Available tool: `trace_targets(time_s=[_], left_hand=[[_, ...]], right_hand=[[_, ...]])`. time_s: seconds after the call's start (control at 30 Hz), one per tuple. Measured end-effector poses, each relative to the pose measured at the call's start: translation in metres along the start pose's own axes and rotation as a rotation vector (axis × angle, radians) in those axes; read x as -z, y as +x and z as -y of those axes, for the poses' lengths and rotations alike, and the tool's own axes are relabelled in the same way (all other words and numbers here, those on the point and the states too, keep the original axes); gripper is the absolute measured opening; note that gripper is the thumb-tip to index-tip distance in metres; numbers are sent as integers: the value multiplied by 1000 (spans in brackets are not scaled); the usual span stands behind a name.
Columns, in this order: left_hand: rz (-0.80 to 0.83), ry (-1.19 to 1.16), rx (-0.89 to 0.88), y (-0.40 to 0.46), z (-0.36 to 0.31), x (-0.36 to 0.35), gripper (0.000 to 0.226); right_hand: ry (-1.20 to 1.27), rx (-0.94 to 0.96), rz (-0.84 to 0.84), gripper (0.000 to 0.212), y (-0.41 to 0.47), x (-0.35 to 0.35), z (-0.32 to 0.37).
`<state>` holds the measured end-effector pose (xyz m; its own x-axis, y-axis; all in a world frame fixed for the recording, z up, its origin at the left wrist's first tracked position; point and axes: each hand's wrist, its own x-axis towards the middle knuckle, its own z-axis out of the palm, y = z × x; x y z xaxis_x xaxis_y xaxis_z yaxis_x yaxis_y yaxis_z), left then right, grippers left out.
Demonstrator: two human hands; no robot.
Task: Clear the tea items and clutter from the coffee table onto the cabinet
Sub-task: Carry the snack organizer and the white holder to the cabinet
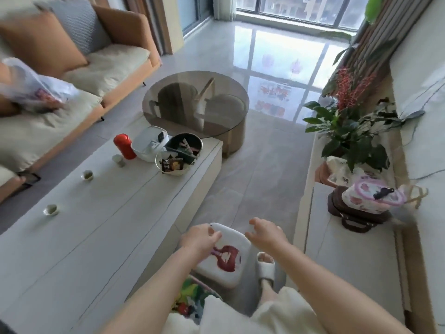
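The long white coffee table (101, 237) fills the left. At its far end stand a red canister (124, 146), a white box (149, 143), a dark box of small items (185, 147) and a bowl of snack packets (171, 165). Three small teacups (118, 160) (87, 175) (51, 209) sit along its left side. The white cabinet top (337, 249) runs along the right. My left hand (201, 238) and my right hand (266, 233) hover with loosely bent fingers over a white stool with a red print (226, 259); neither holds anything.
A round glass table (195, 102) stands beyond the coffee table. On the cabinet are a potted plant (354, 131) and a floral bag on a brown stand (368, 196). An orange sofa (72, 75) lines the left. My slippered foot (265, 266) is beside the stool.
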<state>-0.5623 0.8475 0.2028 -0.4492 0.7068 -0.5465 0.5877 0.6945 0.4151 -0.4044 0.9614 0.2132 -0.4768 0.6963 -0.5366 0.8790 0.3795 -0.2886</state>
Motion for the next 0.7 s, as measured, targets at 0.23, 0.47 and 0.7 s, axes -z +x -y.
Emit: trace_targets(time_s=[0.23, 0.47, 0.7], left_hand=[[-98, -93, 263, 44, -39, 21, 43], [-170, -158, 436, 72, -81, 27, 43], [-207, -168, 445, 95, -95, 44, 42]], right_hand=[[-118, 272, 82, 48, 98, 64, 6], [-246, 418, 147, 47, 170, 112, 7], [-274, 478, 135, 47, 196, 129, 21]])
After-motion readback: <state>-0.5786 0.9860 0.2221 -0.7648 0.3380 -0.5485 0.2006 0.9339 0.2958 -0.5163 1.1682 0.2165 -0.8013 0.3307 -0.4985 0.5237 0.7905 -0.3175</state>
